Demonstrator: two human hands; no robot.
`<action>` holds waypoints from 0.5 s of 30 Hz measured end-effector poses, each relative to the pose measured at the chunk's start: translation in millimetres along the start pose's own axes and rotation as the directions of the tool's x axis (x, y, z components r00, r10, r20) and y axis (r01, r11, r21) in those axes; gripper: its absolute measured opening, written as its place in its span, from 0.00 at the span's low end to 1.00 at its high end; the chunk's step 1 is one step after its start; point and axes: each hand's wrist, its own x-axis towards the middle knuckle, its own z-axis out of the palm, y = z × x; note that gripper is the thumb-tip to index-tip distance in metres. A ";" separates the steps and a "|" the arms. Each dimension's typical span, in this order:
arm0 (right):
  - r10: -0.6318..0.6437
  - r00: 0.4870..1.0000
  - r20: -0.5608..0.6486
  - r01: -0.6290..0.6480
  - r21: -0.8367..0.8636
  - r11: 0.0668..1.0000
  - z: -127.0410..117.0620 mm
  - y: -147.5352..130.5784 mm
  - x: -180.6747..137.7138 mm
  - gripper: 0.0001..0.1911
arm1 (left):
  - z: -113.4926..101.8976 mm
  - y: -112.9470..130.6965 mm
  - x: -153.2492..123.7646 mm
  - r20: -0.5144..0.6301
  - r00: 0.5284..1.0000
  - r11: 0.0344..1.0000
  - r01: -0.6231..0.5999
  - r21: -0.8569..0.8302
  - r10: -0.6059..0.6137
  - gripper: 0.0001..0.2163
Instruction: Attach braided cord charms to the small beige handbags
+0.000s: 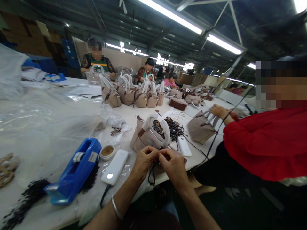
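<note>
Beige handbag [141, 139], center of the frame: white-wrapped handles [166, 130] arch upward, long axis slants toward lower right. At its near side, left hand [144, 162] and right hand [174, 167] pinch closed, contents hidden; black cord [151, 184] dangles below. Blue tape dispenser [66, 180], lower left.

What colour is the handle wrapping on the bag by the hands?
White handle wrapping, best seen in head view.

A thin silver-coloured bangle [116, 207] rings the arm [128, 193] above the bare left hand [144, 161]; the right hand [173, 164] is bare, dark clothing [150, 221] below.
</note>
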 end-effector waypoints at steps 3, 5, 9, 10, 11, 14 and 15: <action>0.125 0.990 0.059 -0.133 0.157 0.979 1.5 6.8 1.4 0.09 | -1.5 6.2 -3.6 0.009 0.999 0.988 -0.052 0.146 0.051 0.12; 0.187 0.977 0.102 -0.208 0.259 0.943 2.0 9.1 2.3 0.11 | -5.1 8.7 -5.0 0.048 0.998 0.982 -0.056 0.181 0.048 0.11; 0.241 0.957 0.162 -0.286 0.371 0.883 1.0 7.8 3.5 0.12 | -12.8 4.3 -3.4 0.101 0.995 0.991 -0.010 0.136 -0.003 0.11; 0.248 0.954 0.168 -0.295 0.388 0.873 0.7 6.8 3.7 0.12 | -13.8 1.8 -2.5 0.107 0.994 0.994 0.001 0.111 -0.013 0.11; 0.253 0.952 0.171 -0.302 0.401 0.865 0.6 5.9 3.8 0.12 | -14.3 -0.9 -1.7 0.110 0.994 0.997 0.010 0.081 -0.019 0.11; 0.262 0.949 0.175 -0.312 0.420 0.852 1.4 4.9 3.9 0.12 | -13.1 -6.7 -0.7 0.115 0.993 0.999 0.026 -0.021 -0.024 0.12; 0.259 0.950 0.174 -0.309 0.418 0.854 1.9 5.3 3.9 0.13 | -12.2 -7.4 -0.8 0.114 0.993 0.998 0.029 -0.051 -0.023 0.13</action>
